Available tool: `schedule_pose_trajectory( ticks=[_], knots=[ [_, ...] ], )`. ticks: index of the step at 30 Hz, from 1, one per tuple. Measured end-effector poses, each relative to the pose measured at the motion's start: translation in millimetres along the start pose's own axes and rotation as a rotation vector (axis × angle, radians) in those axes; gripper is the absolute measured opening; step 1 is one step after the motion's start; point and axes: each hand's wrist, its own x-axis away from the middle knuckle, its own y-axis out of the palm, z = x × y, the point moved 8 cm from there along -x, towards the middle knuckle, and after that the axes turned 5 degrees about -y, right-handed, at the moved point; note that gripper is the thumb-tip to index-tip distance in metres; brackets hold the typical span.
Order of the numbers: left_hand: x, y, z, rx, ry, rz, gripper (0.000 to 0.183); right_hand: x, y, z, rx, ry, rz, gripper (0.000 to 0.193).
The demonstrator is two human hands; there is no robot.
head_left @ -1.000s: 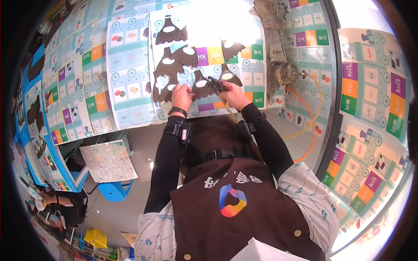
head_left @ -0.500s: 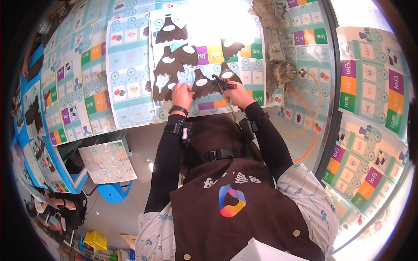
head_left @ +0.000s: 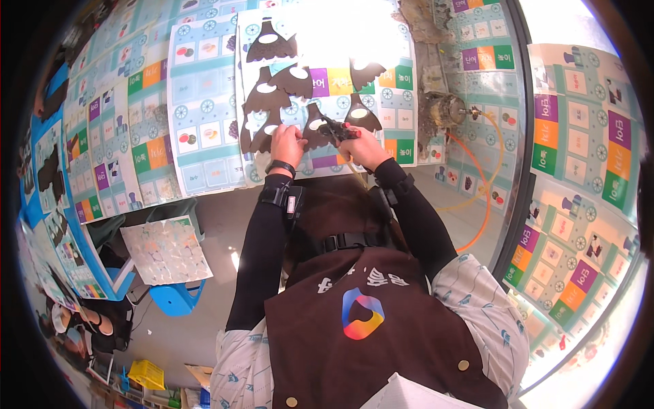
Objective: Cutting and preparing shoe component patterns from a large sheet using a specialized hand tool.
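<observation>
My left hand (head_left: 287, 143) pinches a dark brown cutout piece (head_left: 315, 131) with a white oval on it and holds it against the printed sheets (head_left: 204, 102). A small dark hand tool (head_left: 338, 129) with a red spot is gripped in my right hand (head_left: 364, 148), its tip at the piece's right edge. Both hands are close together, with black sleeves and wrist straps behind them. More brown cutouts lie around them: one at the top (head_left: 271, 44), one above the left hand (head_left: 267, 95), and two on the right (head_left: 364, 71).
Colourful printed game sheets cover the surface and the panels at right (head_left: 579, 136). An orange hose (head_left: 480, 211) loops near a metallic fitting (head_left: 446, 109). At lower left are a pastel sheet (head_left: 167, 249), a blue stool (head_left: 177, 298) and a yellow crate (head_left: 146, 373).
Both hands stay almost in the same place on the brown piece; only small shifts of the fingers and the tool show.
</observation>
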Motion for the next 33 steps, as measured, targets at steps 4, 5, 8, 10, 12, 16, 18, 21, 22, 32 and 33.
schedule_pose_trajectory(
  ticks=[4, 5, 8, 10, 12, 16, 18, 21, 22, 32, 33],
  knots=[
    [0, 1, -1, -0.006, -0.007, -0.015, 0.022, 2, 0, -6, 0.004, -0.005, 0.004, 0.011],
    [0, 1, 0, -0.003, -0.003, -0.010, 0.021, 4, -1, -4, -0.019, 0.035, 0.009, 0.011],
    [0, 0, 1, 0.007, 0.005, -0.006, 0.021, 8, -11, -1, 0.021, 0.068, 0.036, 0.012],
    [0, 0, 0, 0.010, 0.005, -0.008, 0.021, 9, -18, -2, 0.081, 0.062, 0.056, 0.012],
    [0, 0, 1, 0.006, 0.008, -0.008, 0.020, 10, -29, 2, 0.154, 0.130, 0.120, 0.011],
    [0, 1, 0, 0.006, 0.010, -0.005, 0.021, 5, -26, -8, 0.130, 0.080, 0.103, 0.011],
    [0, 0, -1, 0.026, 0.014, 0.006, 0.021, 1, -19, -12, 0.085, 0.071, 0.074, 0.012],
    [1, 0, -2, 0.027, 0.004, -0.002, 0.021, -3, -12, -16, 0.006, 0.078, 0.052, 0.012],
    [1, -1, -1, 0.028, 0.012, 0.009, 0.021, -5, -11, -16, 0.009, 0.080, 0.054, 0.012],
    [3, -6, 6, 0.004, 0.013, 0.010, 0.023, 3, -29, -10, 0.149, 0.058, 0.114, 0.015],
    [4, -6, 7, -0.015, 0.012, -0.002, 0.024, 6, -31, -8, 0.137, 0.087, 0.121, 0.015]
  ],
)
